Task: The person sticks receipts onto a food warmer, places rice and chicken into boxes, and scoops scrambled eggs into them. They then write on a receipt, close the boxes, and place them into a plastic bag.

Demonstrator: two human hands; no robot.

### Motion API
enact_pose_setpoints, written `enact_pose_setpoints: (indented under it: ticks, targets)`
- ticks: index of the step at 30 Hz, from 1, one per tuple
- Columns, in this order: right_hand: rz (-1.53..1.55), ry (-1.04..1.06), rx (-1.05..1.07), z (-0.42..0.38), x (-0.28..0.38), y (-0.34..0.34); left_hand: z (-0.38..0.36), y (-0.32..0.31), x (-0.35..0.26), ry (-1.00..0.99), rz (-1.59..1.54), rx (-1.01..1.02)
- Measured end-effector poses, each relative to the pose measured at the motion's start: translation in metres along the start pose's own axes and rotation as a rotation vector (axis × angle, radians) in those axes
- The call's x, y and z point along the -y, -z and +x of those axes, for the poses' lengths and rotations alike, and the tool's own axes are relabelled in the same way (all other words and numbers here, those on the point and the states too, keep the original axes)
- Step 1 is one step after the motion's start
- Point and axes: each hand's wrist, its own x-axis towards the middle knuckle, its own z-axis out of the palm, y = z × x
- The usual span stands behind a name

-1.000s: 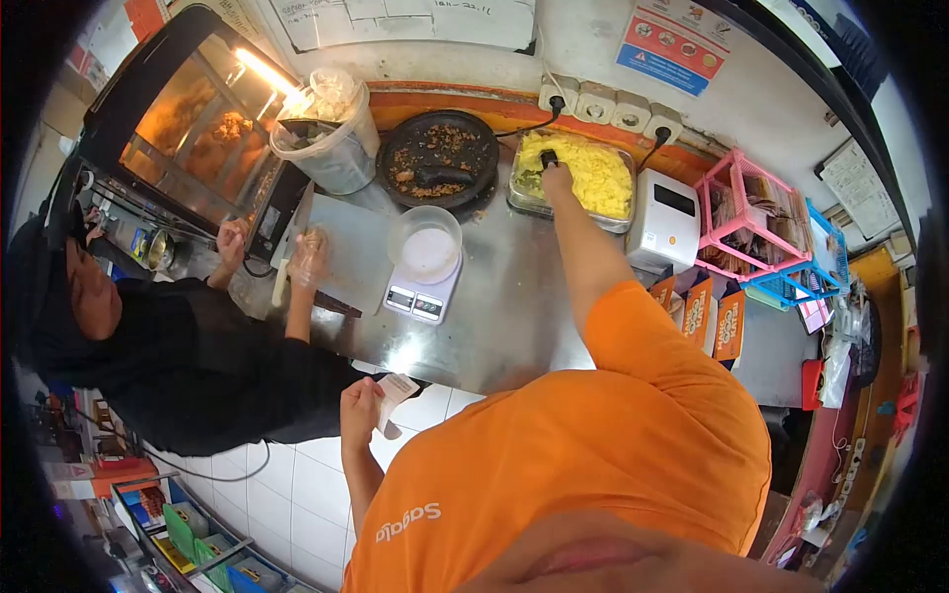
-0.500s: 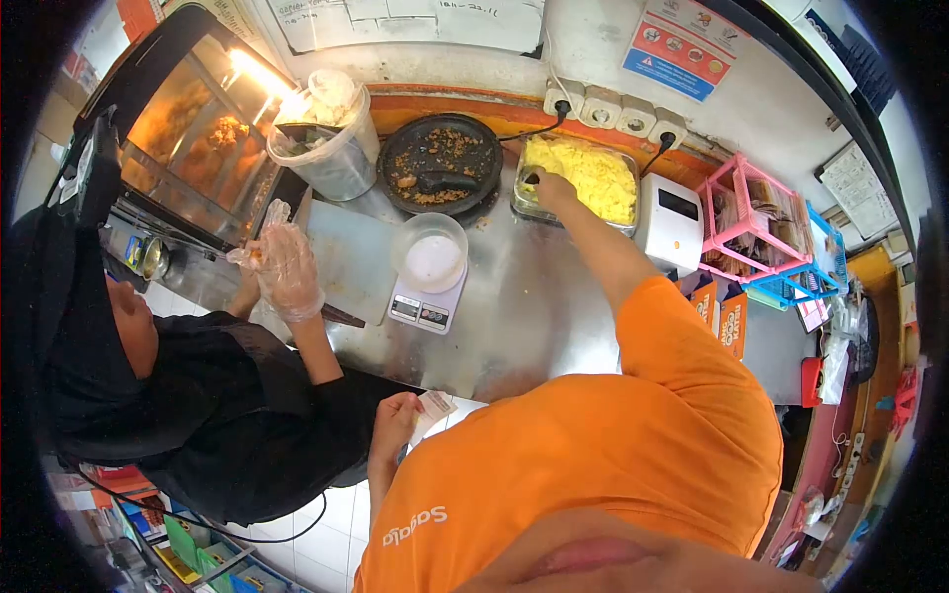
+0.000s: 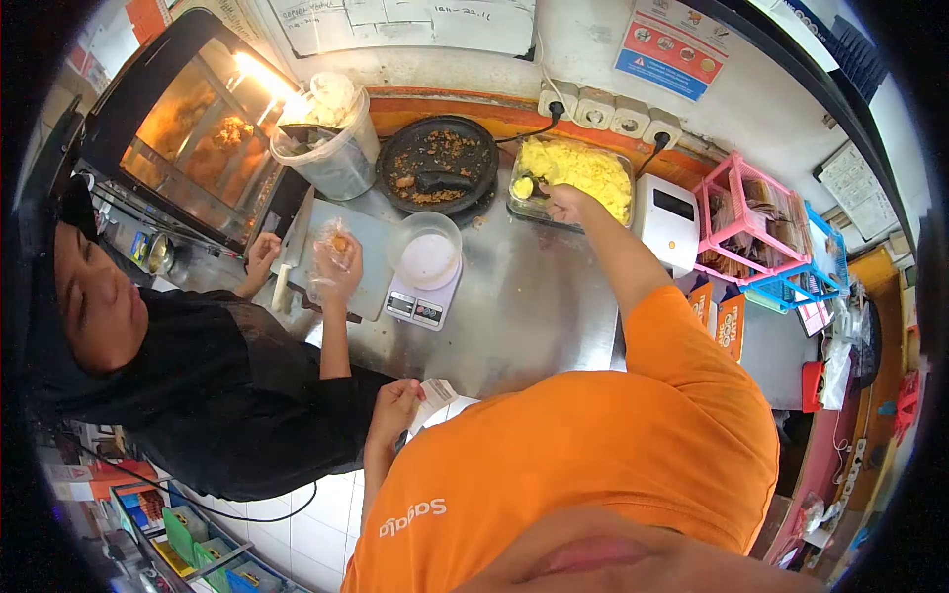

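My right hand is at the near left part of a glass dish heaped with yellow crumbly food, which looks like scrambled egg. Its fingers are closed on a dark spoon, whose tip carries or lies beside a lump of that food. Low in front of my orange shirt, my left hand pinches a printed paper slip. Left of the dish, a black round pan holds brown crumbs. A digital kitchen scale bears a translucent bowl.
On the left, a co-worker in black holds a small browned piece in a plastic-gloved hand over a cutting board. A knife lies nearby. A warming cabinet, plastic tub, white device and pink basket line the counter.
My right hand has drawn back slightly to the right, and the spoon now shows. The co-worker's gloved hand has moved right over the board; their face has turned into view.
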Motion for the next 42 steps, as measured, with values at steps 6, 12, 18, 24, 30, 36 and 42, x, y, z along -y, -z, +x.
enact_pose_setpoints:
  ticks: [6, 12, 18, 24, 30, 36, 42]
  targets:
    - [0.615, 0.094, -0.015, -0.025, -0.027, 0.015, -0.013, -0.017, -0.002, -0.004, 0.027, 0.003]
    - [1.105, 0.166, 0.322, -0.114, -0.064, 0.032, -0.019, -0.028, -0.02, -0.074, 0.113, -0.002]
    - [1.15, 0.229, 0.267, -0.283, -0.182, 0.2, -0.036, -0.18, -0.021, -0.056, -0.005, 0.115]
    - [0.921, 0.41, -0.281, -0.39, -0.325, 0.334, -0.038, -0.282, 0.011, -0.099, -0.07, 0.232]
    - [0.668, 0.223, -0.548, -0.393, -0.418, 0.381, -0.097, -0.374, 0.013, -0.064, -0.038, 0.277]
    - [-0.808, 0.266, -0.935, -0.366, -0.431, 0.347, -0.111, -0.417, 0.013, -0.057, 0.135, 0.291]
    - [-0.586, 0.528, -1.157, -0.364, -0.461, 0.363, -0.128, -0.422, 0.017, -0.042, 0.074, 0.263]
